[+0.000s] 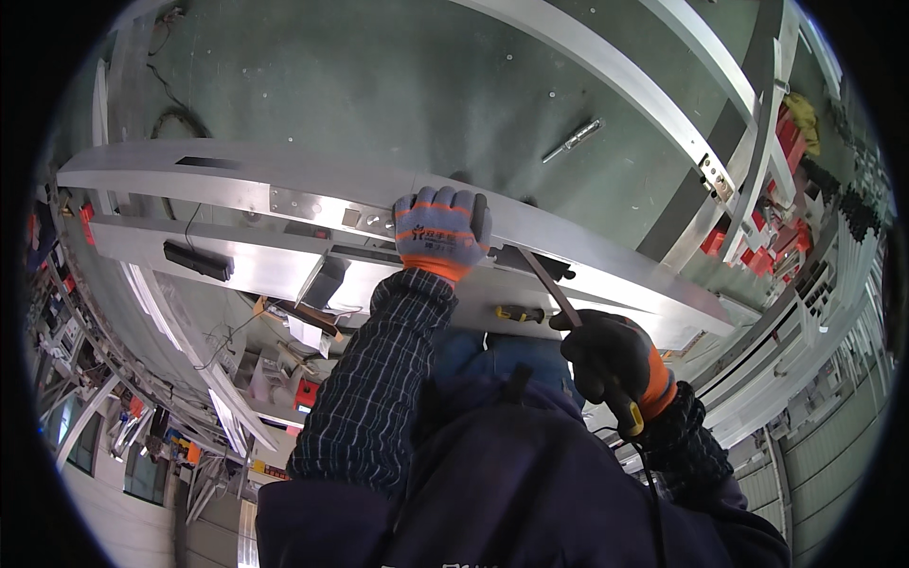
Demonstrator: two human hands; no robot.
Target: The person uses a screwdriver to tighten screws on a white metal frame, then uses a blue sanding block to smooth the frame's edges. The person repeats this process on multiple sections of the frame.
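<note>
My left hand (442, 230), in a grey and orange glove, is closed over the edge of a long silver metal profile (587, 241), with its fingertips hidden on the far side. Fitted along this profile is a shiny metal plate (312, 205) with holes. In my gloved right hand (615, 360), a file (551, 287) is gripped by its black and yellow handle. The file's long flat blade slants up to the left, its tip by a dark slot in the profile. A yellow and black handled tool (520, 313) lies just left of my right hand.
On the green table (360, 85) lies a slim silver tool (573, 139). Curved metal profiles (615, 71) cross the upper right. A black block (198, 260) sits on the nearer profile at left. Red pieces (757, 260) are scattered at right, with stacked metal lengths (795, 350) below.
</note>
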